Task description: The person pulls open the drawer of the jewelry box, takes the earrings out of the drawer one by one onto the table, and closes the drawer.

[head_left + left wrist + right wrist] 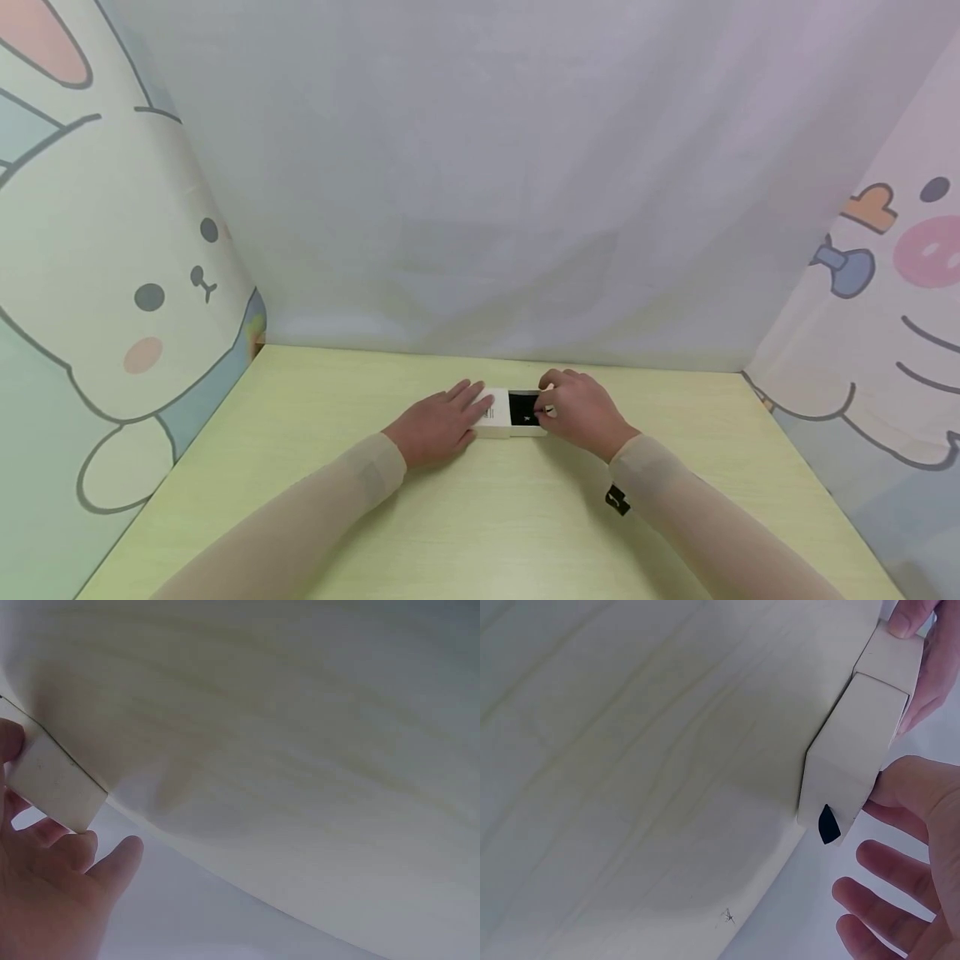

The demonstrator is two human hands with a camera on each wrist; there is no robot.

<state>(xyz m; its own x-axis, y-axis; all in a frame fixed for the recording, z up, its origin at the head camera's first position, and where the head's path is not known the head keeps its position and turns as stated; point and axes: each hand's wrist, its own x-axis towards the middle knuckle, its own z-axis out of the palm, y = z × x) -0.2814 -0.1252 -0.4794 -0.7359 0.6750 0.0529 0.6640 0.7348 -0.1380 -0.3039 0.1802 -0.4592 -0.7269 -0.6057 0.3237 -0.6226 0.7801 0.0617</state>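
A small white sliding box has its drawer [525, 432] drawn out to the right of its white sleeve [491, 417]. My left hand [435, 425] grips the sleeve, fingers over the top with printed lines showing beside them, and the thumb [901, 624] against the near side. In the drawer lies a black piece [522, 408] with a small white mark. My right hand [581, 412] has thumb and index finger curled over the drawer's right part, tips hidden behind its wall, pinching at the black piece. Its other fingers [889, 907] are spread beyond the box. Black shows through a notch [829, 825] in the drawer's end.
The box sits on a pale wood table [480, 517] near its back edge. A plain curtain [480, 183] hangs right behind. Cartoon-printed panels stand at the left [112, 292] and right [885, 292]. A black tag [617, 500] hangs by the right sleeve cuff.
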